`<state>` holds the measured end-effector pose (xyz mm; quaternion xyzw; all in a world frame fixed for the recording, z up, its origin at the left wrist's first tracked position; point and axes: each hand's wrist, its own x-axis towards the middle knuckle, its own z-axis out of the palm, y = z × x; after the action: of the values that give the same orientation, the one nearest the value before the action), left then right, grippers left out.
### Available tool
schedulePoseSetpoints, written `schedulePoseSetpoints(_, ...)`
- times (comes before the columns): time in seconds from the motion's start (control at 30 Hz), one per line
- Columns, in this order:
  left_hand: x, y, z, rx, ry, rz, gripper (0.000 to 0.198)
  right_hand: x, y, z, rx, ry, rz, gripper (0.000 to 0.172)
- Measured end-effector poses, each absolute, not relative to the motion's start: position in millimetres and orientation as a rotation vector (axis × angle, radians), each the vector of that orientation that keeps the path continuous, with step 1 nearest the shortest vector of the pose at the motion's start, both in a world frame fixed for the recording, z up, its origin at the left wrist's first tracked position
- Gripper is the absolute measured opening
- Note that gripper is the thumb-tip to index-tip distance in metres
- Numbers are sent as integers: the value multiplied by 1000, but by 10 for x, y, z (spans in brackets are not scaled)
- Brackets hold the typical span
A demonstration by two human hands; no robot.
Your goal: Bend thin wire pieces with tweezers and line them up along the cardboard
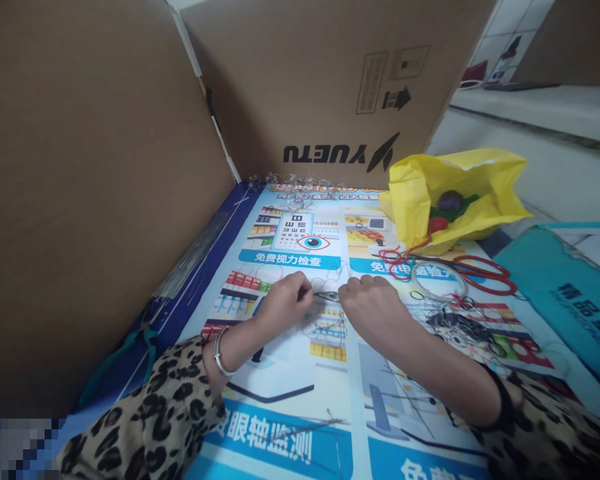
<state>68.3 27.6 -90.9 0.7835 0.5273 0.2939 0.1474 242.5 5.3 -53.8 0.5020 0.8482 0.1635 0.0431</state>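
Upright cardboard panels [100,173], one printed upside down with "YUETU", wall off the far and left edges of a work surface covered by a glossy optician's poster [300,373] showing an eye chart. Near the middle of the poster, the person's left hand [286,300] and right hand [367,300], both in leopard-print sleeves, meet knuckle to knuckle; the fingers of each are curled and pressed together, pinching between them a small slim metal piece [327,295] that bridges the gap between the hands, too small to name for certain. A silver bangle [219,351] circles the left wrist. By its look the piece is light, thin and likely springy, apt to slip or bend, so a fingertip pinch at each end suits it best. Toward the right edge lie a tangle of thin wire parts [455,323], red-handled scissors [483,273] and a crumpled yellow plastic bag [455,187]. A bundle of straight wires [187,263] lies along the left edge, below the cardboard.
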Motion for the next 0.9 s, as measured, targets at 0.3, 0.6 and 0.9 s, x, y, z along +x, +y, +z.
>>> schedulePoseSetpoints(0.3,673,288,-940,2283,1487,836,6,2439,76,-589,1554,2583,423,18)
schedulePoseSetpoints(0.6,662,285,-925,2296,1453,816,7,2445,99,-588,1548,2602,387,19)
schedulePoseSetpoints(0.9,655,282,-911,2265,1441,850,7,2554,180,-563,1572,2602,342,20)
